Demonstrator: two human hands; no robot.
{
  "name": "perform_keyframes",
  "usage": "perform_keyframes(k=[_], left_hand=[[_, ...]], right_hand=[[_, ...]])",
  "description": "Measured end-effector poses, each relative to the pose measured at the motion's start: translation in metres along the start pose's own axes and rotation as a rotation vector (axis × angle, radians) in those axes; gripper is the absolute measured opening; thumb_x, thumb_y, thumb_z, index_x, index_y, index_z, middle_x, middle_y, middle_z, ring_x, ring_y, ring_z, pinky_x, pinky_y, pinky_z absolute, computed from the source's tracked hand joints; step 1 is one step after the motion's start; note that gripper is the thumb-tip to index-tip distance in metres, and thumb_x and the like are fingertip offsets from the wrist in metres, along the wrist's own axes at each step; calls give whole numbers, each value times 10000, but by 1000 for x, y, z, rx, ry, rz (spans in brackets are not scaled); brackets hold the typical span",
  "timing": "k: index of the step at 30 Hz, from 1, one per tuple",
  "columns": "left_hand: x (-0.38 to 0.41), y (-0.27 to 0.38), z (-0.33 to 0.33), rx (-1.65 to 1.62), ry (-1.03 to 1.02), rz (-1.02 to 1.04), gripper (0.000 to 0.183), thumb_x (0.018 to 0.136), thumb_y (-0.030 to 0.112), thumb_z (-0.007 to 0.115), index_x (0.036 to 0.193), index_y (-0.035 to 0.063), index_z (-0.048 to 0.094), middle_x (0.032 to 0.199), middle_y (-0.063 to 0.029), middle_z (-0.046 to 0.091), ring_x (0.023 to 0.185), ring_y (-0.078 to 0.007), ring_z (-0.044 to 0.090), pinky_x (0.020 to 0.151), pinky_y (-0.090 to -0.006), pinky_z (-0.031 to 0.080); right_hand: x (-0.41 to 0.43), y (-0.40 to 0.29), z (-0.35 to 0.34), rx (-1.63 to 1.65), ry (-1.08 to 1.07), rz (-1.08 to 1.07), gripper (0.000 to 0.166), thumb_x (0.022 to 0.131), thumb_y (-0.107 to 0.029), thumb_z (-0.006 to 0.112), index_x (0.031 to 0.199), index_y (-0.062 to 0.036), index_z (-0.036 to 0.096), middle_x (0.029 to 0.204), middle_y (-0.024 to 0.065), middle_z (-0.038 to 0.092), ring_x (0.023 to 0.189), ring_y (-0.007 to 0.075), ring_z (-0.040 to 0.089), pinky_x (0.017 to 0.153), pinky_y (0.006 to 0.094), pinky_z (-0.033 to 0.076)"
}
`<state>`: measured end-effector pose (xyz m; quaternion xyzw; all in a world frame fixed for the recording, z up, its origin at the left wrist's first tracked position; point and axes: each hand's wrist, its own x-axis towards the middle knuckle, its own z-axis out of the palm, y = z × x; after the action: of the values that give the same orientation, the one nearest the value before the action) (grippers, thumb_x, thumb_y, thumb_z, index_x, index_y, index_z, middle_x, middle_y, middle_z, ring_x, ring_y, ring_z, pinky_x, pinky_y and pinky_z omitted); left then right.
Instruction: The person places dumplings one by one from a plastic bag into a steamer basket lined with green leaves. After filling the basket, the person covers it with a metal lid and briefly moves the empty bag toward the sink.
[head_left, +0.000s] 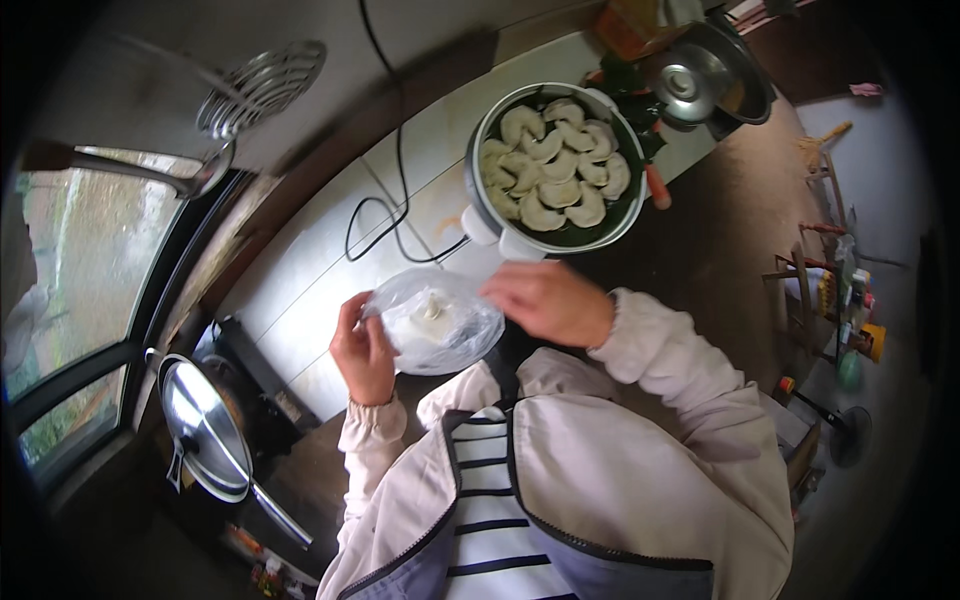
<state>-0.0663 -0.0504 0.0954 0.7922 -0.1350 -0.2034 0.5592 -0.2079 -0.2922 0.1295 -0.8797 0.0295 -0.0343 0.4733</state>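
Observation:
In front of my body, my left hand (364, 349) grips the left edge of a round dish covered in clear plastic film (457, 349). White contents show through the film, with a small pale peak of something (431, 306) near the middle. My right hand (555, 300), blurred, has its fingertips at the dish's right rim; whether they pinch the film is unclear. Just beyond stands a round white electric pot (480, 199). Crescent-shaped dumplings (559, 166) lie in it, close together over a dark green layer.
A black cord (401, 142) loops over the tiled counter (315, 270) to the pot. Metal basins (739, 75) and an orange-red handle (657, 187) are beyond it. A slotted skimmer (262, 90) and ladle (214, 176) hang at left, above a lidded pan (206, 427).

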Motion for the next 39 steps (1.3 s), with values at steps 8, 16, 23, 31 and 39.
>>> perform_keyframes(k=[8,16,23,31,39], left_hand=[[0,6,-3,-24,57,22,234,953,-45,521,1169,-47,611,858,-78,642,564,-47,557,439,-216,434],[2,17,-6,4,80,68,238,920,-67,517,1127,-43,631,835,-74,636,527,-44,527,463,-223,416],[-2,11,-17,97,157,163,263,886,-89,523,1111,-32,648,835,-76,646,537,-62,525,498,-232,411],[-8,20,-21,145,105,162,259,884,-93,526,1104,-36,650,795,-67,628,523,-67,547,485,-233,409],[-14,12,-23,158,86,154,255,896,-87,529,1116,-27,642,790,-72,631,526,-72,539,484,-232,401]], right_hand=[[51,101,229,-314,-365,128,182,863,-67,568,993,-17,685,1048,207,663,974,341,688,794,454,569],[50,115,219,-534,-354,-88,111,863,-116,596,951,-69,645,1171,179,582,903,357,689,743,483,582],[45,115,216,-335,-484,-231,132,887,-95,572,999,-66,636,1266,196,565,967,334,687,774,448,588],[55,121,237,-441,-567,96,198,898,-76,557,1033,2,678,1012,193,714,888,384,721,718,451,601],[51,130,243,-326,-480,119,205,949,-148,517,1010,-45,683,1018,195,720,935,415,705,761,513,573]])
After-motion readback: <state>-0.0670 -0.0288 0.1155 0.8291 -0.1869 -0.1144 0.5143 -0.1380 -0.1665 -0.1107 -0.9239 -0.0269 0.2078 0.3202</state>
